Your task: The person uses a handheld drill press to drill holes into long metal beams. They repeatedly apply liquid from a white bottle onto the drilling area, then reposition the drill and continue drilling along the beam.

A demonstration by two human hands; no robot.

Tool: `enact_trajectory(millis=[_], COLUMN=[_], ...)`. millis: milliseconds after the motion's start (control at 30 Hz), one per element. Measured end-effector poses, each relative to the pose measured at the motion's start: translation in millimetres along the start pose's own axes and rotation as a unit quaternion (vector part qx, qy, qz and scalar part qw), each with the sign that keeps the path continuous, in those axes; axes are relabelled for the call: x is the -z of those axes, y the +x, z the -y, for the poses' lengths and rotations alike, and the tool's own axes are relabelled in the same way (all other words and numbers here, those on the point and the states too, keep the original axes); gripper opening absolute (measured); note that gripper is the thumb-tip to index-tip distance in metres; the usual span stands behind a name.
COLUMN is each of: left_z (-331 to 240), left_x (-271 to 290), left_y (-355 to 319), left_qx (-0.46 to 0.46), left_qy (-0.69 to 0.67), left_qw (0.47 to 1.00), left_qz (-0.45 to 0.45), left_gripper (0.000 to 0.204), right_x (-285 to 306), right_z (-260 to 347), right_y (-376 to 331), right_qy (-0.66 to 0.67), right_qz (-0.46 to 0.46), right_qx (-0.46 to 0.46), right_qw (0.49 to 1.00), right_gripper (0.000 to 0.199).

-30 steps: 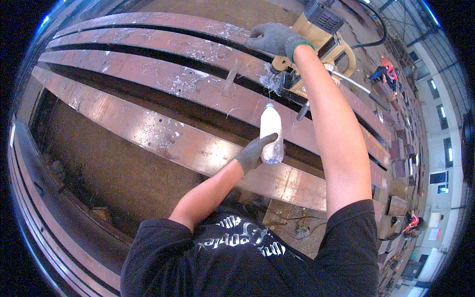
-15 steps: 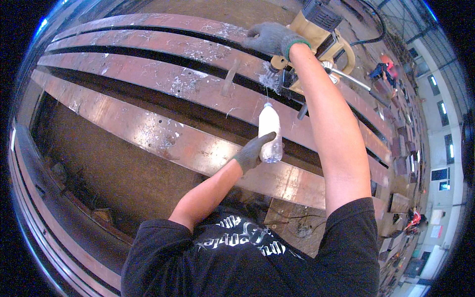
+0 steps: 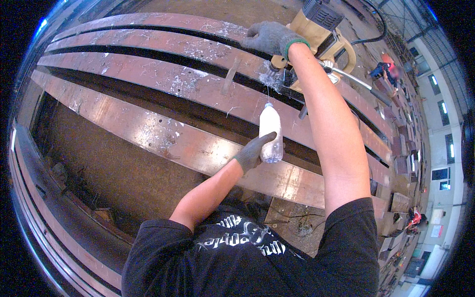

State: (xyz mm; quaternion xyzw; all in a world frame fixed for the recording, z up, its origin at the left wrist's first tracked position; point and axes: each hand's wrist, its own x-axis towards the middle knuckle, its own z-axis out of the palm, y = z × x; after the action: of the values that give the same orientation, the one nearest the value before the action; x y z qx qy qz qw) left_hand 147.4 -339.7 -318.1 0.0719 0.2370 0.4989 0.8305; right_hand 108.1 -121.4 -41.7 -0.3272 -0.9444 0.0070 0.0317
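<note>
Probably a steel fabrication workshop: long rusty steel beams (image 3: 198,89), magnetic drill (image 3: 321,29).

Pkg: one clear plastic bottle (image 3: 270,132), milky-white liquid inside, narrow cap end up, held upright-ish in gloved left hand (image 3: 254,152) over the rusty steel beam (image 3: 163,133), just below the yellow drill machine (image 3: 324,29). No label visible on bottle. Signs: small pale sheet w/ red marks (image 3: 436,230) on far wall at right edge, too small to tell more. No screens seen.
</note>
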Motion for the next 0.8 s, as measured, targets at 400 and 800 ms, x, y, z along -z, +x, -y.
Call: enact_trajectory(millis=[400, 800], left_z=[-0.1, -1.2], left_x=[-4.6, -2.8], left_y=[-1.7, -1.3], left_qx=[0.004, 0.01], left_qy=[0.012, 0.009], left_qw=[1.0, 1.0], left_qz=[-0.023, -0.007], left_gripper=[0.047, 0.055], right_x=[-4.3, -4.3], right_z=[-3.5, -1.0], right_y=[4.1, 7.2], right_qy=[0.006, -0.004], right_qz=[0.002, 0.039], right_qx=[0.012, -0.013], right_qw=[1.0, 0.999], right_gripper=[0.055, 0.061])
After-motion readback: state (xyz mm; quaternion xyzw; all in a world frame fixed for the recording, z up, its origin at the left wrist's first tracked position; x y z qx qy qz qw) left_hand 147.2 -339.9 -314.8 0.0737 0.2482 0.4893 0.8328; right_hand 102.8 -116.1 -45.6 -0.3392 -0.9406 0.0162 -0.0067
